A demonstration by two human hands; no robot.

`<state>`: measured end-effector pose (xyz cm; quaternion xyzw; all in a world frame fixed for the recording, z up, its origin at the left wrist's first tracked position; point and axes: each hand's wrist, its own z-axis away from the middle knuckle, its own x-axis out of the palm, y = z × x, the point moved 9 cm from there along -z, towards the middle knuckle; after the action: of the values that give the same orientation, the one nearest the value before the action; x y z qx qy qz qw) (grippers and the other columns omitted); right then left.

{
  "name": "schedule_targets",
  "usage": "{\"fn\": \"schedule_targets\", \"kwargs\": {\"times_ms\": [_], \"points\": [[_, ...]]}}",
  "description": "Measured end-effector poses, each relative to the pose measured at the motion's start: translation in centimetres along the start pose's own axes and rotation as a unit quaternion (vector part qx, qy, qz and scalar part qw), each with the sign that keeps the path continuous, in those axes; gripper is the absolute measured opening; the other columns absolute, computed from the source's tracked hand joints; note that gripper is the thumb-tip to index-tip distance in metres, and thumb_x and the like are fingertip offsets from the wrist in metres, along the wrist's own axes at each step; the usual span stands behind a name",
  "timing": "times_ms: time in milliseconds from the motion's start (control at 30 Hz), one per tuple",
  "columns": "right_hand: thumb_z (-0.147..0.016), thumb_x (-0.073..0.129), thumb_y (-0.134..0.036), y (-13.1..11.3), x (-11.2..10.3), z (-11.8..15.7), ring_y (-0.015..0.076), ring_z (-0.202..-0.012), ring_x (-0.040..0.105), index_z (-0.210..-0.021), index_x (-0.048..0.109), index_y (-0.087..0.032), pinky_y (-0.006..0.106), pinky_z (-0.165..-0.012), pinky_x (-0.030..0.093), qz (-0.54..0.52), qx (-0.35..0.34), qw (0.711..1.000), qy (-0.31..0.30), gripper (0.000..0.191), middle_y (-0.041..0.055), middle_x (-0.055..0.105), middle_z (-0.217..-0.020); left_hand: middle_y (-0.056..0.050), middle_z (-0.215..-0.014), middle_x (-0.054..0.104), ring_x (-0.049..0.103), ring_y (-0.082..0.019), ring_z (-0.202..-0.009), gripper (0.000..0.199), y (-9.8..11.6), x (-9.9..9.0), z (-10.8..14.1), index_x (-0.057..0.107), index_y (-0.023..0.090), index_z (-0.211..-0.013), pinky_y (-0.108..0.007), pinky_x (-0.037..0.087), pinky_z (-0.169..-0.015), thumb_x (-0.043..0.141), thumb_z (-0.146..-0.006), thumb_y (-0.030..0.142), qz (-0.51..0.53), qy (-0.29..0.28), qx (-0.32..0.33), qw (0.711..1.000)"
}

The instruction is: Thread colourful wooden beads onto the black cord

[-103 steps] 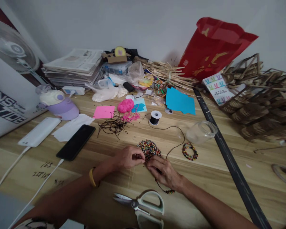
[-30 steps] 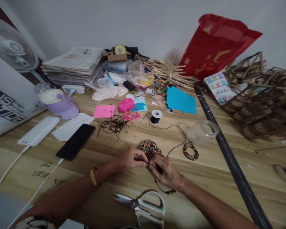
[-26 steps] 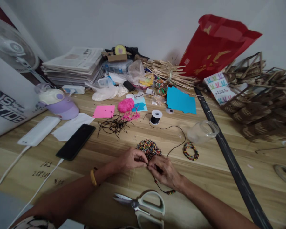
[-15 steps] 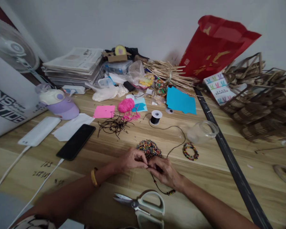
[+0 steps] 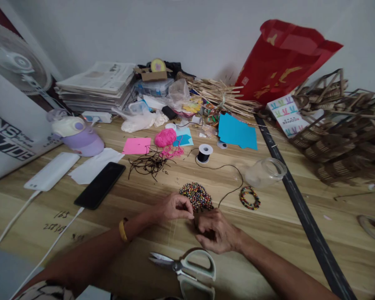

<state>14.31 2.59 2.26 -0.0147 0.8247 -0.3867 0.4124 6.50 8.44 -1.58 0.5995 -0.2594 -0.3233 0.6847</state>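
A loose pile of small multicoloured beads (image 5: 196, 196) lies on the wooden table just beyond my hands. My left hand (image 5: 176, 208) is closed in a pinch at the near edge of the pile; anything between its fingertips is too small to make out. Close beside it, my right hand (image 5: 217, 231) has its fingers curled around dark cord, mostly hidden by the hand. A dark cord (image 5: 234, 166) runs from the black spool (image 5: 203, 154) down to behind my right hand. Scissors (image 5: 178, 266) with pale handles lie partly opened nearer me. A finished-looking bead bracelet (image 5: 250, 198) rests to the right.
A glass jar (image 5: 265, 173) lies on its side at right. Dark cord scraps (image 5: 148, 162), pink yarn (image 5: 165, 137) and blue paper (image 5: 237, 131) lie farther back. A phone (image 5: 100, 185) and a power bank (image 5: 52, 171) are at left. Woven baskets (image 5: 346, 141) stand at far right.
My right hand has turned and curled inward, its fingertips slightly apart from my left. The cord end with several beads that hung below it is now out of sight. My left hand stays put.
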Motion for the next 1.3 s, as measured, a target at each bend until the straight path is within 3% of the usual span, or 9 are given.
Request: {"fn": "schedule_targets", "kwargs": {"times_ms": [133, 267, 433, 700, 1000, 1300], "points": [[-0.085, 0.059, -0.035, 0.8, -0.8, 0.0, 0.0121, -0.055, 0.048, -0.078, 0.050, -0.020, 0.023, -0.053, 0.037, -0.003, 0.038, 0.998, 0.048, 0.019, -0.0011, 0.053, -0.064, -0.005, -0.071, 0.067, 0.057, -0.011, -0.064, 0.025, 0.0, 0.2, 0.1, 0.065, 0.009, -0.072, -0.020, 0.044, -0.062, 0.072, -0.070, 0.033, -0.016, 0.001, 0.003, 1.000], [-0.089, 0.057, -0.024, 1.1, -1.2, -0.1, 0.0121, -0.062, 0.052, -0.087, 0.054, -0.018, 0.022, -0.057, 0.042, -0.027, 0.050, 0.995, 0.085, 0.007, 0.0015, 0.057, -0.072, -0.007, -0.073, 0.068, 0.059, -0.012, -0.066, 0.020, 0.3, 0.3, 0.1, 0.066, 0.009, -0.073, -0.021, 0.045, -0.063, 0.070, -0.071, 0.028, -0.051, 0.005, 0.021, 0.998], [-0.091, 0.053, -0.019, 0.9, -1.2, -0.2, 0.0137, -0.066, 0.055, -0.088, 0.055, -0.017, 0.024, -0.060, 0.045, -0.034, 0.027, 0.995, 0.093, 0.004, 0.0043, 0.059, -0.075, -0.006, -0.071, 0.067, 0.057, -0.011, -0.063, 0.018, 0.0, 0.0, 0.1, 0.065, 0.008, -0.073, -0.020, 0.044, -0.060, 0.068, -0.072, 0.026, -0.064, 0.021, 0.012, 0.998], [-0.093, 0.049, -0.017, 1.2, -0.9, -0.2, 0.0149, -0.071, 0.056, -0.092, 0.058, -0.017, 0.026, -0.063, 0.046, -0.034, 0.046, 0.996, 0.065, 0.008, 0.0061, 0.059, -0.079, -0.003, -0.068, 0.066, 0.056, -0.010, -0.063, 0.013, 0.3, 0.0, 0.1, 0.066, 0.010, -0.074, -0.017, 0.042, -0.058, 0.066, -0.073, 0.023, -0.093, 0.026, 0.022, 0.995], [-0.093, 0.050, -0.017, 1.5, -1.0, -0.1, 0.0164, -0.077, 0.058, -0.095, 0.057, -0.018, 0.027, -0.068, 0.049, -0.047, 0.036, 0.994, 0.088, 0.007, 0.0068, 0.061, -0.082, -0.003, -0.068, 0.066, 0.056, -0.010, -0.062, 0.013, 0.6, -0.3, 0.1, 0.067, 0.011, -0.072, -0.018, 0.043, -0.059, 0.066, -0.073, 0.024, -0.122, 0.035, 0.034, 0.991], [-0.095, 0.048, -0.021, 1.9, -1.8, -0.4, 0.0175, -0.083, 0.056, -0.091, 0.061, -0.018, 0.030, -0.073, 0.048, -0.052, 0.083, 0.992, 0.081, 0.014, 0.0084, 0.059, -0.089, -0.002, -0.068, 0.066, 0.056, -0.011, -0.063, 0.011, 0.9, -0.4, 0.0, 0.066, 0.011, -0.072, -0.018, 0.044, -0.060, 0.065, -0.072, 0.022, -0.106, 0.045, 0.025, 0.993]]}}
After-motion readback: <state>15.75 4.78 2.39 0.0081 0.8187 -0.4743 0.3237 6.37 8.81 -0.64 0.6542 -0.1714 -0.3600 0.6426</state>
